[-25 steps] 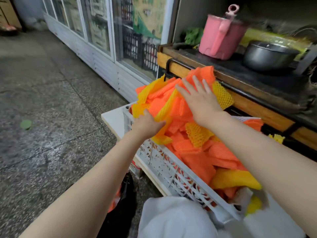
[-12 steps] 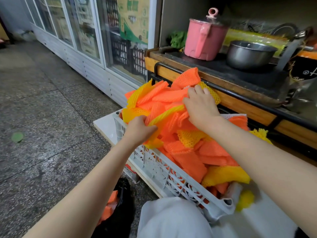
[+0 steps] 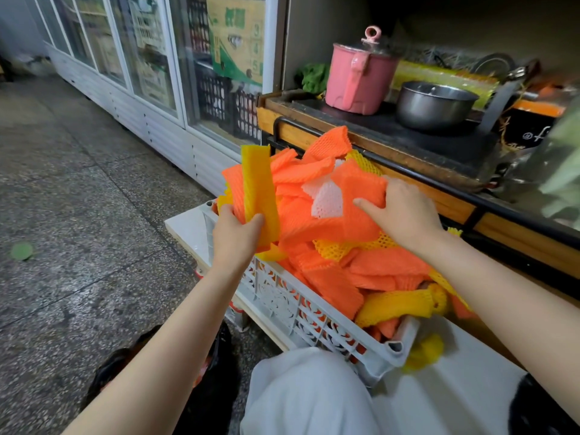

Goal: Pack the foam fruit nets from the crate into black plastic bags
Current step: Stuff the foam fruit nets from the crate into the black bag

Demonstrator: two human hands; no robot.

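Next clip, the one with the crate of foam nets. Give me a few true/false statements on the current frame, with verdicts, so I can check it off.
1. The left hand grips a yellow net that stands upright. True.
2. The crate is black. False: it is white plastic.
3. The pink pot has its lid on. True.
4. The right hand holds the steel bowl. False: it grips orange nets in the crate, and the bowl sits untouched beside the pink pot.
5. A black bag lies on the floor near the crate. True.
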